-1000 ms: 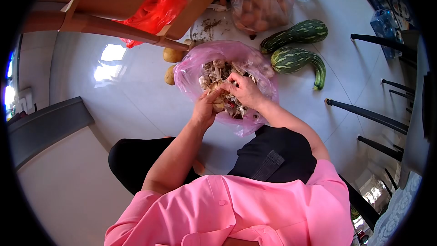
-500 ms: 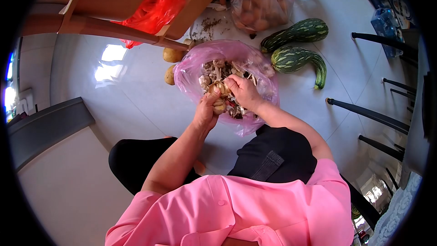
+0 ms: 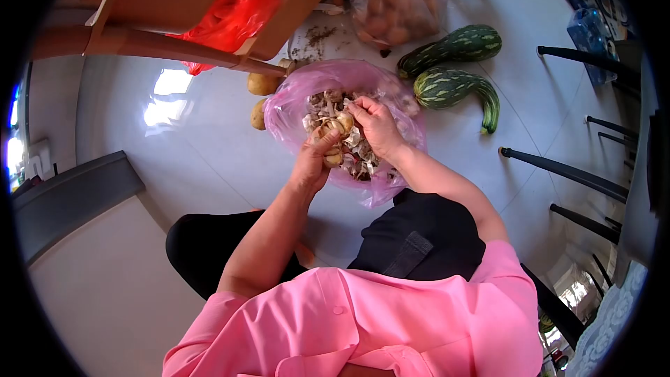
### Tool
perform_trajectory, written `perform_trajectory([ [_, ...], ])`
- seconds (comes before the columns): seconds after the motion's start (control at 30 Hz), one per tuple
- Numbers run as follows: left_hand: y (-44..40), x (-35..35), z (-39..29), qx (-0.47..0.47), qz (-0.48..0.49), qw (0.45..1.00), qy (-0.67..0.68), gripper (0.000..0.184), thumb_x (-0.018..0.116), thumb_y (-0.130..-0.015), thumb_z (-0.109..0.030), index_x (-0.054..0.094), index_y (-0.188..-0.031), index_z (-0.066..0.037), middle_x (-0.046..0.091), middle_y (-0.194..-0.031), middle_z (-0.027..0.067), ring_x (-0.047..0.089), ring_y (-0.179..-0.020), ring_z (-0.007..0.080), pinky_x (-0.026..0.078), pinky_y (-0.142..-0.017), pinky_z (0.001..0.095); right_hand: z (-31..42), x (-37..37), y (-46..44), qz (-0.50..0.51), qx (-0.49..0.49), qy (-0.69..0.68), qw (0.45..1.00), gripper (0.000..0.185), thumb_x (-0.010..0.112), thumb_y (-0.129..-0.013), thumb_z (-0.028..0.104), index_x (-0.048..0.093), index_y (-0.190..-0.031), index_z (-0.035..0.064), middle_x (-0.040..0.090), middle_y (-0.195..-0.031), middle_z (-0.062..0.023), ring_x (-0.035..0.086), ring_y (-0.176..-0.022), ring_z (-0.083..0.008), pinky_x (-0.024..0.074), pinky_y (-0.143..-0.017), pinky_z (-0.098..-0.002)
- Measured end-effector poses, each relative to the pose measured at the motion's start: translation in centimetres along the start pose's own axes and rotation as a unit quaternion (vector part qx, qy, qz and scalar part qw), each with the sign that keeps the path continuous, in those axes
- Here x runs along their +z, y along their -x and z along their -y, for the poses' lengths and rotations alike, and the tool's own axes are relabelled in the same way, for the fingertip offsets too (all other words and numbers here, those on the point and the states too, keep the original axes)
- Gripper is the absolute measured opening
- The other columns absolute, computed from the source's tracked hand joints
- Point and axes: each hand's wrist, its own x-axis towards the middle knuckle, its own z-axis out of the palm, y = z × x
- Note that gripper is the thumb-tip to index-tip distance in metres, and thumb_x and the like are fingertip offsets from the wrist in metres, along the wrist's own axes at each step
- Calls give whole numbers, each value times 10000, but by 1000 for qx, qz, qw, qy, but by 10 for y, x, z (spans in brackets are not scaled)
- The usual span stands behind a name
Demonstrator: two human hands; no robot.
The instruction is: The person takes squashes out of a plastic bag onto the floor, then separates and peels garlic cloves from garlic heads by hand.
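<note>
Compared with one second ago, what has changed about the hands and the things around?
The right hand has moved slightly forward, its fingertips now apart from the left thumb. The left hand still holds garlic over the pink bag. The bag and green squashes stayed in place.

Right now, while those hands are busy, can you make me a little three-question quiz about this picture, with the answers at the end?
1. Count: how many striped green squashes lie on the floor right beside the pink plastic bag?

2. Choose: what does the person's left hand hold?
A) a bottle
B) garlic
C) a spoon

3. Fill the gap: the person's shirt is coloured ____.

Key:
1. Two
2. B
3. Pink
</note>
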Motion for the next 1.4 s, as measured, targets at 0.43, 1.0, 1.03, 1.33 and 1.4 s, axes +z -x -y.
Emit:
perform_trajectory([
  [0.43,-8,-22,5,-47,-87,992,77,306,594,-888,-300,546,-1129,-117,614,-967,19,590,-812,144,474,-697,296,10,-9,11,9,-155,529,834,319,569,-883,366,661,-939,66,627,-806,-121,613,-781,-337,478,-666,-424],
  [1.0,-2,-11,1,68,-43,981,-174,293,632,-887,-275,605,-1041,-27,649,-884,29,610,-777,134,482,-673,255,34,3,11,233,64,342,908,299,457,-929,285,479,-1017,0,614,-884,-240,602,-836,-384,454,-722,-430],
  [1.03,0,-10,2,66,-42,982,-174,293,632,-887,-275,605,-1041,-27,649,-884,29,610,-777,134,482,-673,255,35,3,12,232,75,373,895,305,459,-924,272,447,-1026,-15,604,-897,-255,596,-837,-387,452,-735,-425],
  [1.33,3,-7,8,145,-116,873,-450,391,643,-865,-350,616,-1003,16,664,-815,164,623,-750,234,475,-681,340,7,-4,16,217,0,423,879,332,439,-907,222,316,-1024,-63,572,-847,-326,568,-830,-471,447,-707,-489],
  [1.4,0,-12,11,164,-110,858,-475,343,611,-892,-314,614,-1008,9,630,-749,92,563,-673,161,449,-605,309,5,-4,17,214,6,433,876,329,437,-903,214,307,-1028,-61,570,-827,-329,567,-819,-479,446,-686,-503],
])
